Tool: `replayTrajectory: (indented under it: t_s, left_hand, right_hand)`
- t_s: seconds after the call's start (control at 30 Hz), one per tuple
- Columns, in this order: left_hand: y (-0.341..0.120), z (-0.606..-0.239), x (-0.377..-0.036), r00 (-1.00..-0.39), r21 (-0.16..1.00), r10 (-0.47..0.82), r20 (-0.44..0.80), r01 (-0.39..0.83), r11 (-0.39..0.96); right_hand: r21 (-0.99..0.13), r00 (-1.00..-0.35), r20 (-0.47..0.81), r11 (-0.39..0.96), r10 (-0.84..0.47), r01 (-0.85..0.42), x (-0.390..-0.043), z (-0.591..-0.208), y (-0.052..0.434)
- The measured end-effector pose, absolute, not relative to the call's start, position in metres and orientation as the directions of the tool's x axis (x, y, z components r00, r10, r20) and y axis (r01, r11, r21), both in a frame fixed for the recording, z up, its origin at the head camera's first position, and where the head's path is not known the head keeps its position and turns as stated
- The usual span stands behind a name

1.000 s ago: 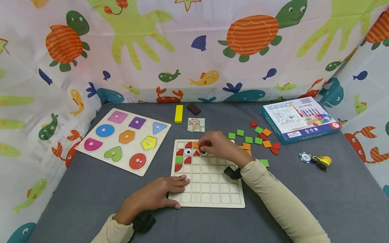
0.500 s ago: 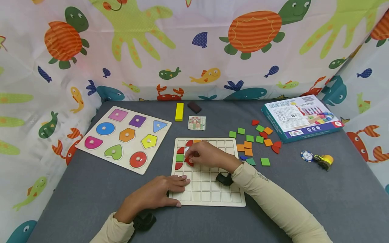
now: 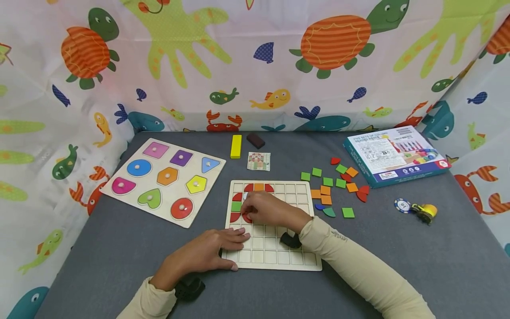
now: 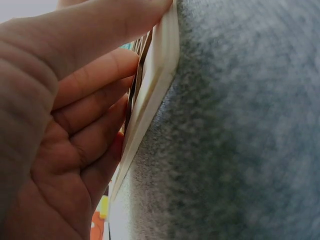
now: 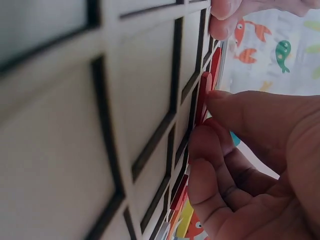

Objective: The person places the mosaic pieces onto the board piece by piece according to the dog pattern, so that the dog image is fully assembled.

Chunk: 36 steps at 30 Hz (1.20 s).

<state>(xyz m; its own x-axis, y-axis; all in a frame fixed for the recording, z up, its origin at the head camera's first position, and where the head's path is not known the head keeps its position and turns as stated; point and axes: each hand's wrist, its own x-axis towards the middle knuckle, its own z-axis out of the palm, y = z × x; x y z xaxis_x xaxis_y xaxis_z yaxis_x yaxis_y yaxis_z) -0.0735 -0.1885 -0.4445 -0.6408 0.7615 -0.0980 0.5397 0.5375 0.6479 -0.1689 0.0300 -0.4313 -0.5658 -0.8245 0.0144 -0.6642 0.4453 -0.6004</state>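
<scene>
A wooden grid board [image 3: 275, 257] lies on the grey table, with red, orange and green tiles set in its top-left cells. My right hand [image 3: 263, 210] is over the board's left part and pinches a red tile [image 3: 248, 218] against a cell; the right wrist view shows the red tile [image 5: 204, 95] held on edge between thumb and fingers against the board [image 5: 75, 125]. My left hand [image 3: 211, 252] rests flat on the board's near-left corner, fingers along the board's edge [image 4: 150, 110].
Loose green, orange, red and blue tiles [image 3: 330, 186] lie right of the board. A shape puzzle [image 3: 163, 179] sits at left. A pattern card [image 3: 258, 161], yellow block [image 3: 236, 146] and dark block [image 3: 255, 140] lie behind. A box [image 3: 394, 153], chip [image 3: 401, 205] and toy [image 3: 425, 211] are at right.
My right hand carried the red tile from the board's top rows down and left to its left side. The top-row tiles it covered now show. The left hand stayed put.
</scene>
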Motion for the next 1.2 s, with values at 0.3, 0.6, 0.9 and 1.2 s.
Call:
replayTrajectory:
  t_s: [0.3,0.6,0.9,1.2]
  left_hand:
    - [-0.188,-0.446,-0.074,-0.640,0.638,0.761,-0.107,0.543,0.546]
    - [-0.187,-0.445,-0.073,-0.644,0.644,0.753,-0.133,0.522,0.560]
    - [-0.188,-0.445,-0.072,-0.632,0.635,0.756,-0.167,0.518,0.573]
    - [-0.188,-0.444,-0.073,-0.636,0.664,0.750,-0.178,0.485,0.569]
  right_hand:
    - [-0.617,-0.634,0.004,0.497,-0.773,-0.610,-0.174,-0.424,0.046]
    - [-0.642,-0.746,0.025,0.561,-0.666,-0.522,-0.184,-0.421,0.094]
    - [-0.628,-0.817,0.012,0.631,-0.577,-0.455,-0.191,-0.417,0.141]
    - [-0.620,-0.852,0.004,0.667,-0.523,-0.413,-0.193,-0.422,0.174]
